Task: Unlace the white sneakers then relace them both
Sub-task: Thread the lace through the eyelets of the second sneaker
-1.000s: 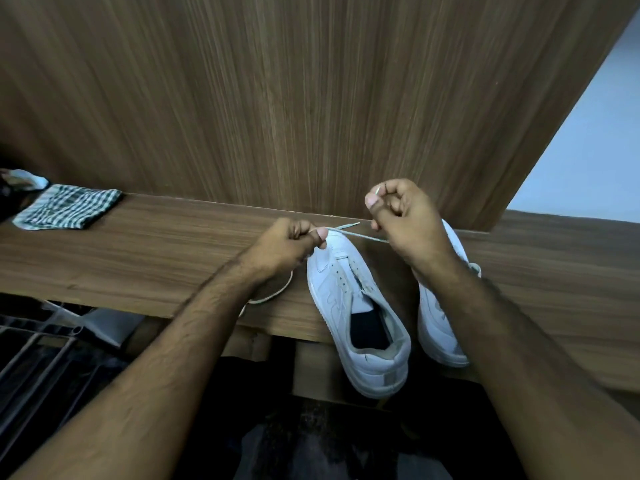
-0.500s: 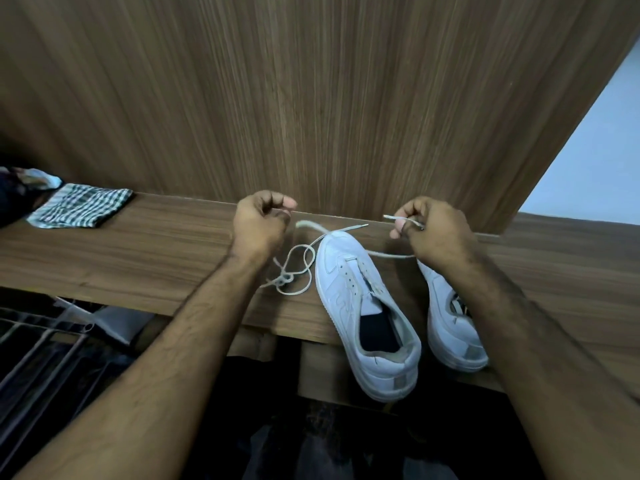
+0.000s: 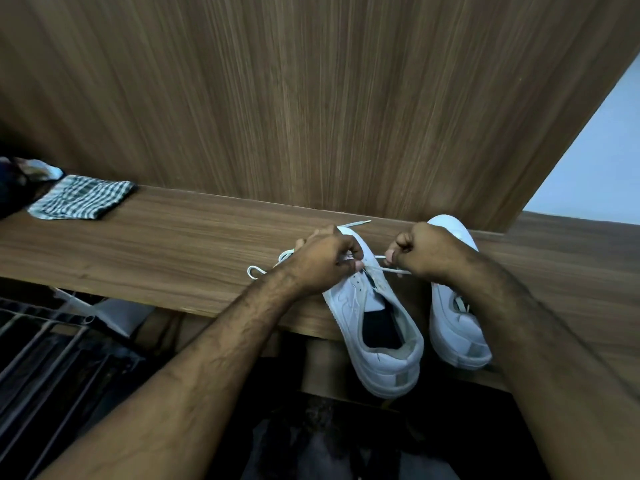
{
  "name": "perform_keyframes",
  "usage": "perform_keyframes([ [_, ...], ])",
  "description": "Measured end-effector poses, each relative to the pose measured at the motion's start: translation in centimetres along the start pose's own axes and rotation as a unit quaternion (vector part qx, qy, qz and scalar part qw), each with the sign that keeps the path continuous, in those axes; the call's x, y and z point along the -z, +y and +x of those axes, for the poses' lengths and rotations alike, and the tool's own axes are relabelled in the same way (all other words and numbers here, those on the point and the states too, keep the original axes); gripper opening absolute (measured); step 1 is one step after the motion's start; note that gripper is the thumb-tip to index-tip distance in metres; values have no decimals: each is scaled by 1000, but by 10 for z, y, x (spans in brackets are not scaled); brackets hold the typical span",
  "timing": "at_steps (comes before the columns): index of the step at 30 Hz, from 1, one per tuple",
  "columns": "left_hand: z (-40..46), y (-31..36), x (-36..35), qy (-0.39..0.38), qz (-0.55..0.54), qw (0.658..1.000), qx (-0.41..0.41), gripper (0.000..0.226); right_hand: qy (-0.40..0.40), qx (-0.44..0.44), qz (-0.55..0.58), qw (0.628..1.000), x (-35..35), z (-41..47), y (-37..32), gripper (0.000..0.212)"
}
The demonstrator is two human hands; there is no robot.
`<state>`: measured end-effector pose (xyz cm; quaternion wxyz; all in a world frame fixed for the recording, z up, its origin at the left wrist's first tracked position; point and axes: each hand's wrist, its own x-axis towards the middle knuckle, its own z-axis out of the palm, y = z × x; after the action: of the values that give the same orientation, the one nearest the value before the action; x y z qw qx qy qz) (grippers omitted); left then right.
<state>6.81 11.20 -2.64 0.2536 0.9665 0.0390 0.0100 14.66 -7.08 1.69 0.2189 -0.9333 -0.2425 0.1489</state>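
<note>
Wood-grain shelf (image 3: 173, 251) runs across mid-frame, backed by a tall panel (image 3: 311, 98) of the same grain; work happens right of centre.

Near sneaker (image 3: 377, 327) lies toe to the panel, heel hanging off the shelf's front edge toward the person. Probably set so to keep the eyelet rows facing up and within reach. Tongue area looks open, upper eyelets bare; lace (image 3: 394, 270) sits only at the toe end.

Left hand (image 3: 325, 261) rests over the sneaker's toe, fingers curled, tips pinching the lace at the eyelets. Likely doubles as a hold-down so the sneaker does not slide. Slack trails out to the left as a loop (image 3: 254, 271) on the shelf; one loose tip (image 3: 356, 223) pokes out behind the hand.

Right hand (image 3: 420, 252) is closed to a fist, pinching the other lace end, which runs taut across to the eyelets. Pull looks sideways, as one draws a lace through.

Second sneaker (image 3: 457, 327) lies just beside, parallel, partly under the right wrist; cannot tell how far it is laced. Judgement: early lacing or last unlacing of the near sneaker; cannot tell which.

Checked cloth (image 3: 81, 200) lies folded at left, well apart. Wire rack (image 3: 41, 344) shows lower left, below the shelf.
</note>
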Motion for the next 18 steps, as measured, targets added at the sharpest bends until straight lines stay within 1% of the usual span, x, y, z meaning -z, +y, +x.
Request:
perform_keyframes([
  [3, 2, 4, -2, -8, -7, 1000, 25, 19, 17, -8, 2, 1000, 1, -2, 2, 24],
  [5, 0, 7, 1, 7, -24, 999, 20, 17, 29, -8, 0, 1000, -1, -1, 4, 24],
  [6, -2, 9, 4, 15, -78, 997, 5, 17, 35, -6, -2, 999, -3, -1, 4, 23],
  [7, -5, 13, 9, 6, -171, 985, -14, 20, 45, -3, -4, 999, -4, -1, 4, 21],
  [8, -9, 16, 14, -19, -283, 959, -21, 24, 55, 0, -5, 998, -6, 1, 2, 18],
  [9, -11, 19, 20, -44, -375, 926, -9, 30, 65, 2, -1, 998, -7, 2, 1, 15],
  [10, -13, 21, 25, -73, -425, 902, 21, 37, 70, 5, 4, 997, -8, 5, -1, 13],
  [11, -16, 21, 27, -104, -426, 896, 65, 46, 71, 10, 4, 997, -10, 7, -2, 13],
  [12, -18, 19, 27, -133, -382, 908, 106, 53, 71, 16, 1, 997, -13, 10, -3, 14],
  [13, -19, 16, 24, -155, -309, 929, 133, 55, 66, 20, -10, 998, -15, 11, -3, 14],
  [14, -22, 11, 22, -175, -233, 946, 141, 49, 63, 22, -21, 998, -17, 13, -3, 14],
  [15, -24, 7, 19, -194, -175, 954, 144, 39, 61, 20, -33, 997, -18, 14, -4, 14],
  [16, -25, 3, 16, -211, -142, 956, 146, 30, 63, 17, -45, 997, -18, 15, -4, 15],
  [17, -26, -1, 13, -221, -136, 955, 146, 25, 67, 16, -59, 996, -18, 15, -5, 15],
  [18, -24, -5, 12, -216, -141, 956, 141, 29, 72, 17, -75, 994, -19, 16, -6, 14],
])
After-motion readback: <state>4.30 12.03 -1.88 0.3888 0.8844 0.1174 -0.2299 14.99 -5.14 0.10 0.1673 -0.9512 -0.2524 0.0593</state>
